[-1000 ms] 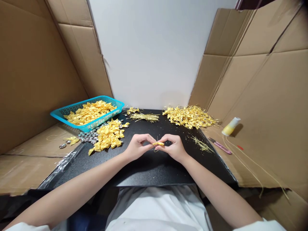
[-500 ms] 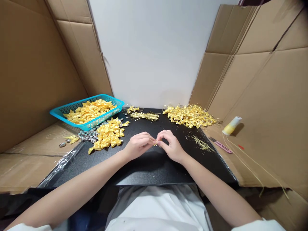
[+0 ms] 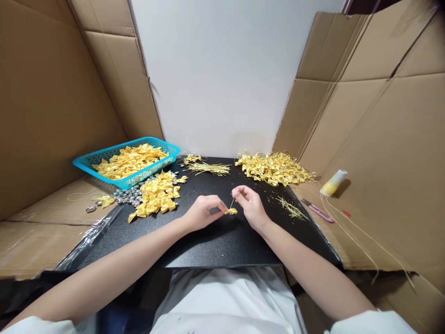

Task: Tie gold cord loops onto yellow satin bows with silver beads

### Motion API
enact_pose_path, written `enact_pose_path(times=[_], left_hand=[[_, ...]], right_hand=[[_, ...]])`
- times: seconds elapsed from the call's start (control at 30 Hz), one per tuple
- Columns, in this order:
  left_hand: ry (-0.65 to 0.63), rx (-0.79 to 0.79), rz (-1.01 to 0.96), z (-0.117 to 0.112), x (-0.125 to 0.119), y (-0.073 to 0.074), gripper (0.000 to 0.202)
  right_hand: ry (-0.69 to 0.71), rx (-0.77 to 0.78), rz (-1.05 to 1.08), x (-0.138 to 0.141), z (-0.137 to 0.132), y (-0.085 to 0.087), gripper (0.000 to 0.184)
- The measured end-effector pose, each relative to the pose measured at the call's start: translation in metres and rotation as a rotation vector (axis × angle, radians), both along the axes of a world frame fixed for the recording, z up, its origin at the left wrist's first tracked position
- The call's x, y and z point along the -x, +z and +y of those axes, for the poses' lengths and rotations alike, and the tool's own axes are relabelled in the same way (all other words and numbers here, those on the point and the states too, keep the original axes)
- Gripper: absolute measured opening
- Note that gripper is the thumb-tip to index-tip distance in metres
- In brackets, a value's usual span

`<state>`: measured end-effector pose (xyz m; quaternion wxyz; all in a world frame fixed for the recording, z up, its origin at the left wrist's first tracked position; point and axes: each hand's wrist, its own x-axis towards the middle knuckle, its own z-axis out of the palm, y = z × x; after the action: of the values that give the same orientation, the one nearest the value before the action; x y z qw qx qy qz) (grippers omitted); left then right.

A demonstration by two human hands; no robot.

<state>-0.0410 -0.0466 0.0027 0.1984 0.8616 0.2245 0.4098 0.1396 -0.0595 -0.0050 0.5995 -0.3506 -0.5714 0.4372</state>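
Observation:
Between thumb and fingers, my left hand (image 3: 206,212) pinches a small yellow ribbon bow (image 3: 231,211) over the middle of the black table. My right hand (image 3: 249,204), just to the right and slightly higher, is closed on a thin gold tie (image 3: 232,202) that runs down to the bow. To the left lies a pile of yellow bows (image 3: 158,195) beside a heap of silver bells (image 3: 129,196). Beyond my hands is a bundle of gold ties (image 3: 209,168).
A blue basket (image 3: 126,182) of yellow bows stands at the back left. Finished-looking bows with ties (image 3: 273,168) are heaped at the back right. Gold scraps (image 3: 292,207), pink thread snips (image 3: 318,211) and a thread spool (image 3: 333,183) lie on the right. Cardboard walls (image 3: 375,134) flank the table.
My hands have moved apart a little; the right rose, drawing the gold tie upward. The bow, mostly hidden before, now shows at my left fingertips.

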Motion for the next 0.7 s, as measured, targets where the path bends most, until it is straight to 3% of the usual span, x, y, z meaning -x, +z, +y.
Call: enact_pose_path(times=[0.13,0.43,0.7], left_hand=[[0.016,0.150,0.008,0.000,-0.002,0.000,0.013],[0.017,0.378,0.012,0.005,-0.001,-0.003,0.018],[0.016,0.542,-0.009,0.008,-0.003,-0.009,0.023]], right_hand=[[0.008,0.080,0.158,-0.005,0.004,0.005,0.040],[0.049,0.238,0.239,-0.010,0.002,0.012,0.049],[0.028,0.213,0.323,-0.015,0.004,0.016,0.040]])
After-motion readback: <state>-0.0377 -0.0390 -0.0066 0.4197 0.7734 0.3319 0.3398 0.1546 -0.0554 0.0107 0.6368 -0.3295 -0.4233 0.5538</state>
